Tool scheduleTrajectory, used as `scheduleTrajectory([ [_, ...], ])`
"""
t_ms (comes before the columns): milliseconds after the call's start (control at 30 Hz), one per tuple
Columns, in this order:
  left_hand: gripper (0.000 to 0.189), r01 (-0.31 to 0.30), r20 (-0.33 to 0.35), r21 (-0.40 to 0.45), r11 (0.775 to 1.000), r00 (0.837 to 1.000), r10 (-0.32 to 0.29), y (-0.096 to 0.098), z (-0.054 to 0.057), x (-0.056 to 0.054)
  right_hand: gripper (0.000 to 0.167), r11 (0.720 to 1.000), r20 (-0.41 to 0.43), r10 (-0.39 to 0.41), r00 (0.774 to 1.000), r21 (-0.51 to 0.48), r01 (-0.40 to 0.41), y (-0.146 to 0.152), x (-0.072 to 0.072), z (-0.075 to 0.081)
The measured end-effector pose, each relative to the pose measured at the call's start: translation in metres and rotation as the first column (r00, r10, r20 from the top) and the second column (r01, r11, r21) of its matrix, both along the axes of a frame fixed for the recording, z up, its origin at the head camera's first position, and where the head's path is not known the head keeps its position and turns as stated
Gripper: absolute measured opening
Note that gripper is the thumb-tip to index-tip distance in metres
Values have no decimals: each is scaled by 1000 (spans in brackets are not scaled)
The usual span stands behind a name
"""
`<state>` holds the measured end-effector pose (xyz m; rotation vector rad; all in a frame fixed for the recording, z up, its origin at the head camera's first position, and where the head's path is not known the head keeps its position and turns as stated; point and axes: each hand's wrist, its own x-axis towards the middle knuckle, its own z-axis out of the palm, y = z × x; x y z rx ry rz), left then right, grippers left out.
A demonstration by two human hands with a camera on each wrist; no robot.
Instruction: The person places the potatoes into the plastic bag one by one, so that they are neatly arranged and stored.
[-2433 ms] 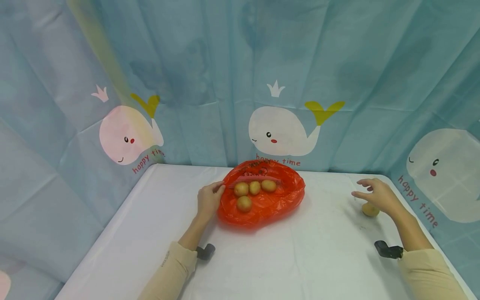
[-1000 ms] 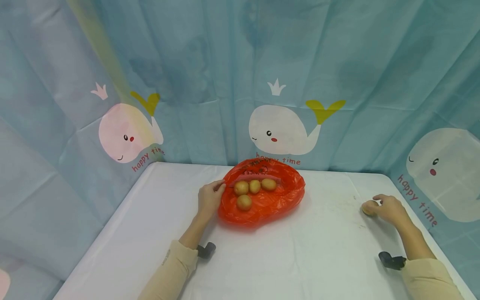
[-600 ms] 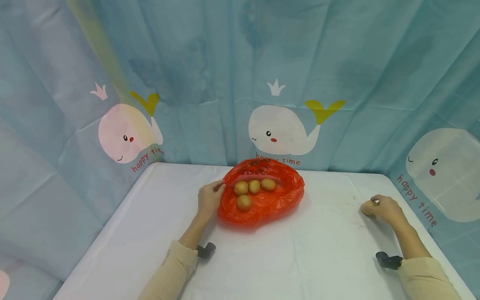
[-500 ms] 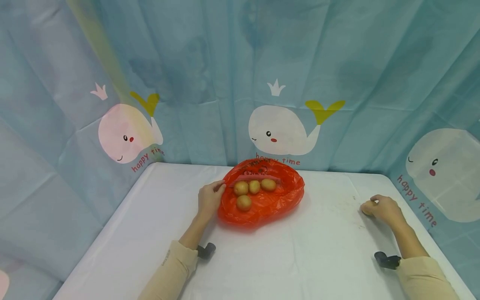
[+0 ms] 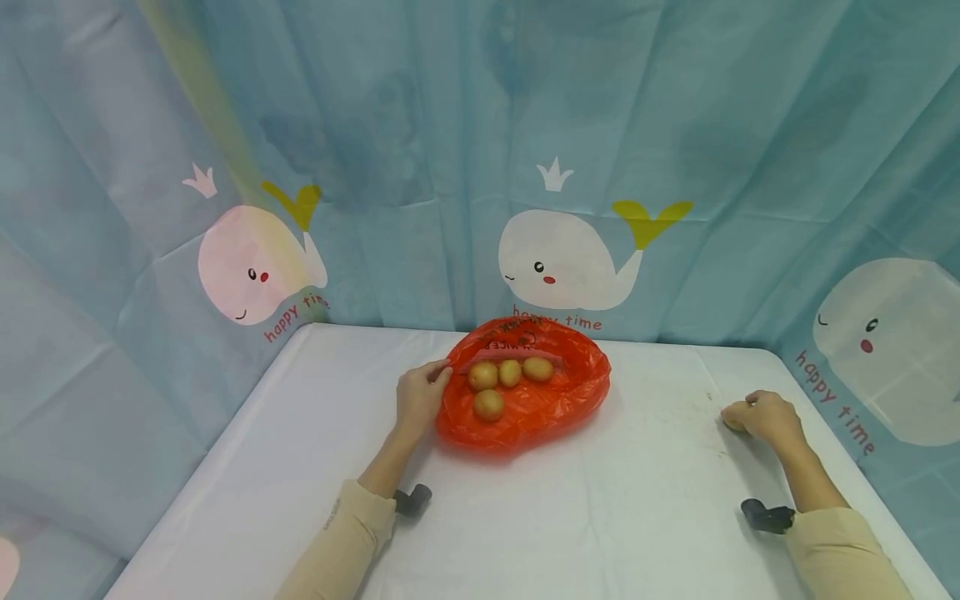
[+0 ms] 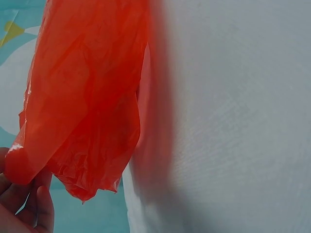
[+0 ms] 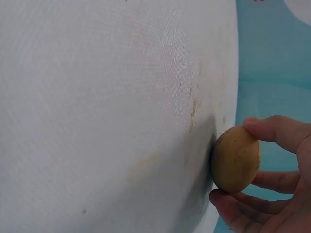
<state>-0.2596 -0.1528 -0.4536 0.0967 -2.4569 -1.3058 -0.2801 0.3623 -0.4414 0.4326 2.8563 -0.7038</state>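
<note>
At the back middle of the table lies an open red plastic bag [image 5: 555,417] with several potatoes [image 5: 488,405] inside. My left hand [image 5: 417,400] pinches the bag's left rim; in the left wrist view its fingers [image 6: 44,206] grip the red film. Over at the table's right side, my right hand [image 5: 772,417] holds a single potato [image 7: 236,159] between thumb and fingers. The potato is at the tabletop, mostly covered by the hand in the head view; the right wrist view shows it whole, with its shadow beside it.
A white cloth covers the table [image 5: 585,517], with brownish dirt specks [image 7: 193,114] near the right-hand potato. Blue curtains [image 5: 420,125] printed with whales stand behind and at both sides. A black wrist device [image 5: 767,516] sits on each forearm.
My right hand has come down from above the potato and closed round it, while its forearm has shifted slightly left. The left hand and bag have stayed in place.
</note>
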Motion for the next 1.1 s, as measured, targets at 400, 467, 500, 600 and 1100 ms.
scheduleTrajectory([
  [400,27,11,-24,-7,1000,1000,-11,-1,-2,-3,67,999,-40,30,999,-27,-31,5,1,-4],
  [467,27,12,-29,-6,1000,1000,-13,-1,-2,-3,67,998,-39,41,998,-37,-42,5,1,-4],
  [500,27,13,-29,-4,1000,999,-13,-1,-1,-3,67,998,-37,45,998,-42,-47,5,1,-4],
  [600,27,13,-29,-4,1000,999,-13,-1,0,-2,68,997,-39,62,997,-41,-64,5,0,-3],
  [1100,28,7,8,-2,1000,1000,-7,-1,1,0,71,983,-112,146,983,-94,-157,-6,2,4],
])
